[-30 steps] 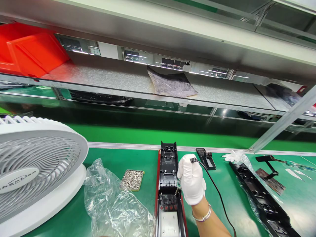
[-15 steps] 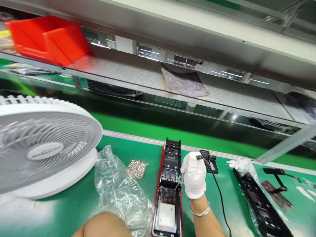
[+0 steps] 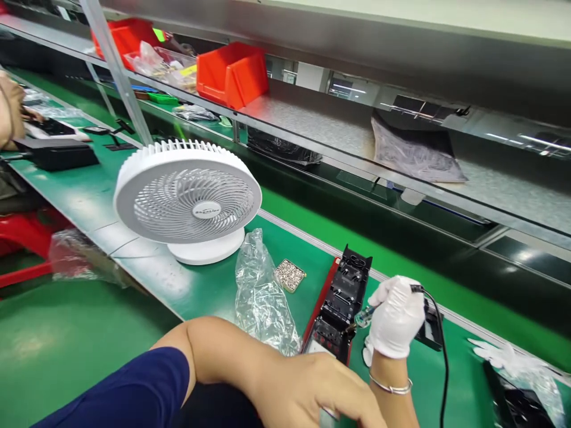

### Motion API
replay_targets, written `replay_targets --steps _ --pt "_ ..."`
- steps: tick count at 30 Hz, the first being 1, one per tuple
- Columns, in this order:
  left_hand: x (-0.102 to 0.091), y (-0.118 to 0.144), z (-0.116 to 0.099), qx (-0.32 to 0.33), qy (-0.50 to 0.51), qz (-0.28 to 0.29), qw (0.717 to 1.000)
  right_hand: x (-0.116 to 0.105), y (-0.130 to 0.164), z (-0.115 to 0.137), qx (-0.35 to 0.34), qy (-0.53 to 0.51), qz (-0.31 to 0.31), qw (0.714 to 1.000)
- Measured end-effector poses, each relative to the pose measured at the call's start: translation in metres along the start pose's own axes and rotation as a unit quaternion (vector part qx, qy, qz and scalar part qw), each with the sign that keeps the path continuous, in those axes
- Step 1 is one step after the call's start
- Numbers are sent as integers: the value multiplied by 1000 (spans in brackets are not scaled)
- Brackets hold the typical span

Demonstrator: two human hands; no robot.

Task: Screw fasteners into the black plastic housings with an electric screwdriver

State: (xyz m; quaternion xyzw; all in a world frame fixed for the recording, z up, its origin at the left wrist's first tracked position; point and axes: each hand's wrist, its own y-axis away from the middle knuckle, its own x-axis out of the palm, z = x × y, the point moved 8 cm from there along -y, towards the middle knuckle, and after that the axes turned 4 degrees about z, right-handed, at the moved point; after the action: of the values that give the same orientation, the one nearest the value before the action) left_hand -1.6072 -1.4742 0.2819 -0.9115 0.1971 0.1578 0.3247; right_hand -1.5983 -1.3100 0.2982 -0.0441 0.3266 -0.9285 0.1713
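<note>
My right hand [image 3: 396,318], in a white glove with a bracelet at the wrist, is closed round a corded electric screwdriver [image 3: 364,317]. The translucent tool slants down, its tip at the black inside of a long device [image 3: 341,297] with a red edge. Bare, my left hand [image 3: 321,392] stretches across the foreground, over the near end of the device. Its fingers point down and right and are partly cut off by the frame, and a small pale thing shows beside them. Left of the device lies a small square tray [image 3: 289,275] full of tiny metal parts.
A white fan [image 3: 200,202] stands on the green bench, beside a clear plastic bag [image 3: 265,297]. Black parts [image 3: 517,392] and white gloves [image 3: 499,353] lie at right. Overhead shelves hold red bins [image 3: 234,74]. Another person's arm [image 3: 9,110] shows at far left.
The view has swung left, bringing more of the bench and fan into sight. My left arm has come across toward the device. The screwdriver tip stays at the device.
</note>
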Motion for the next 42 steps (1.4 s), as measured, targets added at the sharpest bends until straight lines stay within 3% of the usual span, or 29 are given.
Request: replay_targets --steps 4,7,9,11,14,16,18,23,27,31,33,38,40,42 --pt "-16 26 4 -68 -115 -55 990 2 -1 -3 10 1 13 1000" --pt "-34 63 20 -115 -269 -155 944 1 -2 -4 8 -4 7 1000" --pt "-42 97 35 -170 -384 -217 881 1 -3 -4 7 -12 4 1000" --pt "-51 135 56 -275 -465 -260 801 2 -3 -3 6 -17 4 1000" --pt "-67 194 89 -469 -481 -285 684 3 -3 -3 4 -25 3 1000" --pt "-80 224 109 -566 -453 -270 634 2 -2 -3 5 -32 2 999" --pt "-96 239 124 -605 -432 -251 620 2 -2 -3 4 -21 5 1000" --pt "-151 233 142 -570 -426 -209 671 1 -2 -2 -2 2 7 1000" --pt "-175 231 128 -524 -464 -240 672 3 -2 -4 7 -1 15 1000" --pt "-172 264 98 -501 -508 -302 632 3 -2 -5 4 1 18 1000" --pt "-169 297 79 -514 -521 -348 586 2 -2 -5 6 2 18 1000" --pt "-172 384 29 -577 -526 -475 406 0 -5 -5 1 28 15 999" --pt "-177 399 25 -605 -517 -477 373 1 -6 -5 3 29 18 999" --pt "-185 401 29 -628 -514 -456 366 1 -6 -5 6 17 18 1000"
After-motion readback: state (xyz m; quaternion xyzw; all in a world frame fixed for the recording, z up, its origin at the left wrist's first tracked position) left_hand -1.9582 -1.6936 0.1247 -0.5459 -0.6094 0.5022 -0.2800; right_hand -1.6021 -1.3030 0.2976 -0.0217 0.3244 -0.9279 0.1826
